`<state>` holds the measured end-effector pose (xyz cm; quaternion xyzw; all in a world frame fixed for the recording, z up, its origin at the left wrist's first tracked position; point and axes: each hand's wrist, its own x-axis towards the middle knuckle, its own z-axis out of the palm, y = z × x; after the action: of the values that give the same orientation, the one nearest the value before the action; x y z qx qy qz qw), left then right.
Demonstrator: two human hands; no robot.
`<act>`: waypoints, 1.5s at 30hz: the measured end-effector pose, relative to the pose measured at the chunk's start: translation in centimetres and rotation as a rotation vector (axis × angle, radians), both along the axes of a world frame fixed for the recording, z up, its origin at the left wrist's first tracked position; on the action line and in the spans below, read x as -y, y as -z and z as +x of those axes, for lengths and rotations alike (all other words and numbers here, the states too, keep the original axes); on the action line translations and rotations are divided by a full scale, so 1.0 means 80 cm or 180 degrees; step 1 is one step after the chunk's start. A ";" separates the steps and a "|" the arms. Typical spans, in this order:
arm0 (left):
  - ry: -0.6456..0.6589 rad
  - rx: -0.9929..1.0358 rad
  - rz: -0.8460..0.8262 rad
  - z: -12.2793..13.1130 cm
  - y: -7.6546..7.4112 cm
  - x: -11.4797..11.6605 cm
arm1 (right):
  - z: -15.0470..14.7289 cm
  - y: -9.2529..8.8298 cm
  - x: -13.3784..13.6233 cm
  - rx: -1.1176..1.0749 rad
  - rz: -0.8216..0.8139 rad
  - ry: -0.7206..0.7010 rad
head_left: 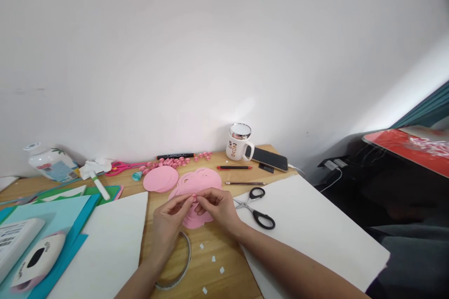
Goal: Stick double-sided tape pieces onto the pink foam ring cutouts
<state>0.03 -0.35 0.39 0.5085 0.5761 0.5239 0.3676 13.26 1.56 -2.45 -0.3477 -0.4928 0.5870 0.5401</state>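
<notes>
Both hands meet over the middle of the desk, fingertips pinched together. Between them is a small rolled pink paper piece (pixel 195 198), mostly hidden by the fingers. My left hand (pixel 170 219) grips it from the left, and my right hand (pixel 217 208) from the right. Beneath and behind the hands lie cut pink paper scraps (pixel 205 178) with curved openings. A stack of pink paper circles (pixel 160 178) sits to their left. Farther back are several small pink paper rolls (pixel 168 163). A roll of tape (pixel 187 261) lies flat beside my left wrist.
Black-handled scissors (pixel 259 210) rest on a white sheet (pixel 301 233) at right. Behind them are a pencil (pixel 245 183), a red-black pen (pixel 234 167), a white mug (pixel 238 142) and a phone (pixel 268 159). Coloured paper (pixel 66 205), pink scissors (pixel 122 167) and a bottle (pixel 52 163) stand left.
</notes>
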 end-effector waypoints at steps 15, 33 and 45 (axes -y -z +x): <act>0.0012 -0.0133 0.0155 0.004 -0.003 0.003 | -0.001 -0.006 0.005 0.0200 -0.0053 0.0139; 0.0022 -0.0379 0.0316 0.010 -0.006 0.010 | -0.003 -0.004 0.007 0.0429 -0.0019 0.0300; 0.0126 -0.0824 0.0630 0.009 0.010 0.011 | -0.010 -0.007 0.013 -0.0147 -0.0486 0.0131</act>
<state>0.77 -1.24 -0.38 0.6167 0.5541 0.5008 0.2486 12.46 0.51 -1.86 -0.3843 -0.4267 0.6195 0.5352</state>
